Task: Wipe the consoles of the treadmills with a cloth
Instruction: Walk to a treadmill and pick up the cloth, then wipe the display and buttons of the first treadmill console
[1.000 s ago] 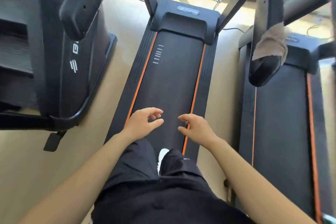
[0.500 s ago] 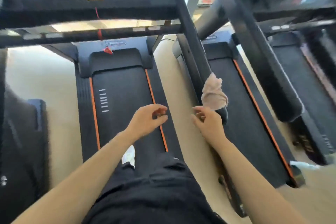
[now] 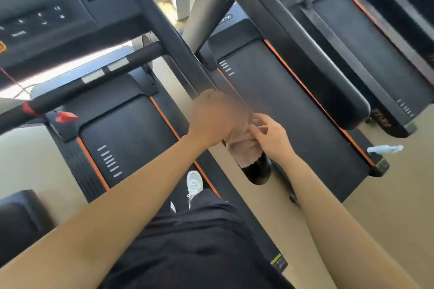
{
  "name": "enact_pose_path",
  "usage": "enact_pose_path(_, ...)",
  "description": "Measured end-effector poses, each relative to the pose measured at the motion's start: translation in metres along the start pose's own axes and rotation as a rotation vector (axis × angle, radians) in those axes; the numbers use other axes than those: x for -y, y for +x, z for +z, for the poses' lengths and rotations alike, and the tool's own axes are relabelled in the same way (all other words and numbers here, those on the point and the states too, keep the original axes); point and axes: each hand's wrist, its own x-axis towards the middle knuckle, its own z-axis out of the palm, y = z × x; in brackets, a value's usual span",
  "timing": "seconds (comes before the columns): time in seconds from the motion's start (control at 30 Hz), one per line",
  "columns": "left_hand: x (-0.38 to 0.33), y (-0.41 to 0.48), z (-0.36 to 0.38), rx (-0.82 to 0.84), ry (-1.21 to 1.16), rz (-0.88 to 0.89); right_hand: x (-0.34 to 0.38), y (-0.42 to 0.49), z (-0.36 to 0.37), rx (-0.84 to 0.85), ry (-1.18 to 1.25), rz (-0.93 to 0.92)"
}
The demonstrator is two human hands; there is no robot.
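Beige cloth [image 3: 244, 148] hangs over the handrail [image 3: 178, 47] end, parked within reach. Right hand [image 3: 272, 136] fingers pinch its top fold, likely to lift it. Left hand [image 3: 213, 117] sits just up the handrail; blurred, its fingers' state unclear. Console [image 3: 47, 19], left of the handrail, looks like the next target.

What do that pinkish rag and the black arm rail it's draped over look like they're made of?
The rag: soft fabric, matte; it sags in loose folds. The arm rail: likely moulded plastic or padded vinyl, smooth with a dull sheen on its rounded end. Blur leaves the exact kind open.
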Motion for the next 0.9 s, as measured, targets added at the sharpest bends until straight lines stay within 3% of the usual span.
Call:
enact_pose_path(0.13,0.009,0.021,0.001,0.070,0.022,0.134,-0.005,0.010,0.011,0.077,0.028,0.038)
enact_pose_path(0.3,0.016,0.032,-0.014,0.153,-0.344,0.094,0.010,0.028,-0.003,0.186,0.091,0.004)
enact_pose_path(0.4,0.029,0.044,-0.039,0.241,-0.779,-0.069,0.034,0.047,-0.008,0.245,0.058,-0.073)
enact_pose_path(0.53,0.062,0.062,-0.080,0.178,-1.139,-0.327,0.087,0.071,-0.004,0.290,0.088,-0.076)
enact_pose_path(0.63,0.099,0.079,-0.117,0.121,-1.179,-0.381,0.136,0.089,0.004,0.352,0.146,-0.129)
enact_pose_path(0.9,0.225,0.109,-0.237,-0.077,-1.006,-0.315,0.282,0.159,0.053,0.444,0.219,-0.178)
